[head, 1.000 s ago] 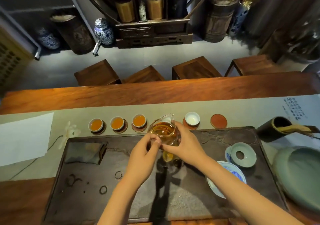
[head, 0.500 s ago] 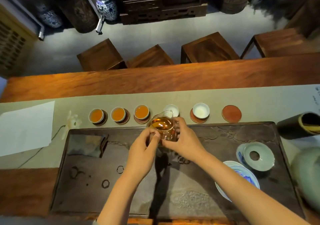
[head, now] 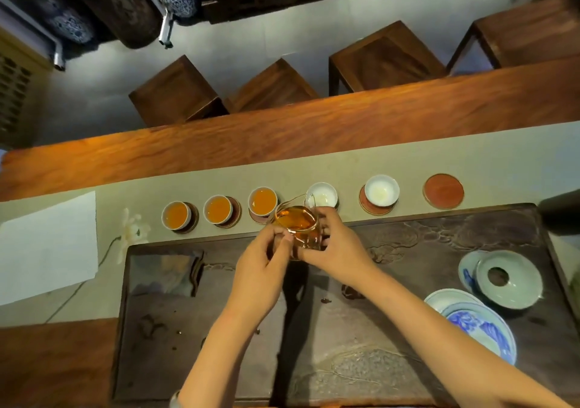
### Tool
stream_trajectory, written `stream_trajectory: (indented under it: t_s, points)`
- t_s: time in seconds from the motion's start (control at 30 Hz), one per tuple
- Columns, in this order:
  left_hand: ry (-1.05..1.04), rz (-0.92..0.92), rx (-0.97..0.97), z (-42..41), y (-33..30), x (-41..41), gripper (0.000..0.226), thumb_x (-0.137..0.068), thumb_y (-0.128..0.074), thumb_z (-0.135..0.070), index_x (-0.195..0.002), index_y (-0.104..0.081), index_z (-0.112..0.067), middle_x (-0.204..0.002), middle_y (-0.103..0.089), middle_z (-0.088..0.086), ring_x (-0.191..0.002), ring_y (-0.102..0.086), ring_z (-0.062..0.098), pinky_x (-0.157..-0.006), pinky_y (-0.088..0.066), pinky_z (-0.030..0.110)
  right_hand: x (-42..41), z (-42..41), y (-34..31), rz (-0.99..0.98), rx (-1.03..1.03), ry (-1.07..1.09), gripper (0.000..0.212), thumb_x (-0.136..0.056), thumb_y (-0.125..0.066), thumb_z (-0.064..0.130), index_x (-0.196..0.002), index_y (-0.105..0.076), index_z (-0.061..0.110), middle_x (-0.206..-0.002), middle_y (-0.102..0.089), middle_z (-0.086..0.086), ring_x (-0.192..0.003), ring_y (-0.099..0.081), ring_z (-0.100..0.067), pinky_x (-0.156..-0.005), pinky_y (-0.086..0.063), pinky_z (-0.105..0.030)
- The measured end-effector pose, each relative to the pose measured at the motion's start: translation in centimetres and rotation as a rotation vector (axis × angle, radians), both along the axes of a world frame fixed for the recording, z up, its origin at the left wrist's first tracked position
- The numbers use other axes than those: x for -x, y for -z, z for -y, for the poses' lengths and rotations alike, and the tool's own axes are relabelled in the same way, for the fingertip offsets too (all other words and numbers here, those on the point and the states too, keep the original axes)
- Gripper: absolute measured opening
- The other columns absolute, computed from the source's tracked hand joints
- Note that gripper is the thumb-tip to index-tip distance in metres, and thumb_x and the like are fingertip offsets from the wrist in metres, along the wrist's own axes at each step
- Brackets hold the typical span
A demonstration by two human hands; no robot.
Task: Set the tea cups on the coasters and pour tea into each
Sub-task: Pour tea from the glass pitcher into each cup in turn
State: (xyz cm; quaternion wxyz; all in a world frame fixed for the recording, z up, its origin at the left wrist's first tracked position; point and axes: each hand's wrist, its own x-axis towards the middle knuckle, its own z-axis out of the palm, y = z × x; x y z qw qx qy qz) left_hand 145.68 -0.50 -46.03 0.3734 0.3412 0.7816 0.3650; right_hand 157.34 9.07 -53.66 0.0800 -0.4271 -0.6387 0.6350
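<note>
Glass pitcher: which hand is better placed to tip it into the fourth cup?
Probably right. The right hand wraps the glass pitcher from the side, spout already beside the empty fourth cup. The left hand only steadies it with its fingertips.

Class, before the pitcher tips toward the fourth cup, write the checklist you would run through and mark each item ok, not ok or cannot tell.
1. Pitcher held securely: ok. The right hand grips the glass pitcher, and the left hand steadies its near side.
2. Tea left to pour: ok. Amber tea shows in the pitcher.
3. Spout lined up: ok. It points at the fourth cup.
4. Fourth cup seated on a coaster: cannot tell. The pitcher hides its base.
5. Fifth cup ready: ok. It sits empty on its coaster.
6. All coasters have cups: not ok. The last coaster is bare.
</note>
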Motion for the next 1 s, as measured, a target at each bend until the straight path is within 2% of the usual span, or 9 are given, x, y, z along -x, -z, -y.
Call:
stream_trajectory:
  t_s: [0.13,0.3,0.4,0.47,0.63,0.73,0.93,1.0]
  points:
    - [0.020,-0.006,0.022,-0.3,0.3,0.4,0.016,-0.097,-0.049,-0.028,-0.092,-0.063,-0.033,-0.085,-0.069,-0.009,-0.081,-0.063,0.007,-0.073,-0.050,0.023,0.1,0.3,0.3,-0.029,0.051,0.027,0.088,-0.055,-0.078,0.059,-0.131,-0.041,0.034,-0.118,-0.066,0.010,-0.107,-0.066,-0.007,-0.096,-0.056,-0.038]
    - [0.032,-0.014,0.026,-0.5,0.5,0.6,0.016,-0.098,-0.049,-0.030,-0.092,-0.063,-0.033,-0.084,-0.069,-0.008,-0.080,-0.063,0.006,-0.072,-0.048,0.024,0.2,0.4,0.7,-0.029,0.082,0.053,0.075,-0.055,-0.079,0.059,-0.119,-0.042,0.045,-0.111,-0.068,0.014,-0.100,-0.068,0.001,-0.093,-0.056,-0.031]
    - [0.039,-0.012,0.026,-0.7,0.6,0.8,0.015,-0.098,-0.050,-0.030,-0.093,-0.063,-0.031,-0.083,-0.069,-0.003,-0.081,-0.064,0.013,-0.075,-0.050,0.032,0.3,0.2,1.0,-0.025,0.076,0.061,0.077,-0.056,-0.079,0.057,-0.122,-0.045,0.039,-0.109,-0.069,0.013,-0.099,-0.068,-0.001,-0.093,-0.057,-0.035]
    - [0.052,-0.021,0.025,-0.9,0.5,1.0,0.014,-0.097,-0.050,-0.030,-0.091,-0.063,-0.032,-0.080,-0.067,-0.002,-0.077,-0.062,0.014,-0.072,-0.049,0.031,0.4,0.1,1.1,-0.023,0.070,0.062,0.075,-0.056,-0.078,0.056,-0.121,-0.045,0.039,-0.106,-0.070,0.014,-0.097,-0.069,-0.002,-0.092,-0.058,-0.038]
    - [0.075,-0.041,0.042,-1.2,0.4,1.3,0.017,-0.097,-0.049,-0.030,-0.086,-0.059,-0.036,-0.071,-0.061,-0.015,-0.064,-0.054,0.000,-0.063,-0.040,0.019,0.6,0.0,1.1,-0.028,0.068,0.061,0.077,-0.056,-0.078,0.057,-0.122,-0.045,0.037,-0.108,-0.070,0.012,-0.099,-0.069,-0.004,-0.092,-0.058,-0.040]
    - [0.076,-0.028,0.049,-1.1,0.4,1.4,0.017,-0.098,-0.049,-0.030,-0.087,-0.060,-0.035,-0.069,-0.061,-0.016,-0.062,-0.053,0.000,-0.063,-0.040,0.022,0.7,0.1,1.0,-0.047,0.070,0.062,0.077,-0.056,-0.078,0.060,-0.121,-0.046,0.036,-0.106,-0.070,0.014,-0.096,-0.069,0.000,-0.091,-0.058,-0.036]
    - [0.081,-0.051,0.042,-1.3,0.4,1.5,0.017,-0.099,-0.048,-0.032,-0.088,-0.061,-0.034,-0.077,-0.065,-0.011,-0.068,-0.058,0.001,-0.065,-0.044,0.023,0.7,0.4,0.7,-0.067,0.074,0.073,0.080,-0.057,-0.075,0.065,-0.125,-0.045,0.035,-0.113,-0.069,0.012,-0.102,-0.068,-0.001,-0.093,-0.057,-0.034]
    - [0.080,-0.048,0.040,-1.4,0.5,1.4,0.017,-0.099,-0.048,-0.032,-0.089,-0.061,-0.033,-0.080,-0.066,-0.007,-0.072,-0.060,0.005,-0.068,-0.048,0.029,0.7,0.5,0.6,-0.067,0.079,0.090,0.078,-0.056,-0.075,0.066,-0.123,-0.045,0.037,-0.112,-0.069,0.012,-0.102,-0.068,-0.002,-0.093,-0.057,-0.035]
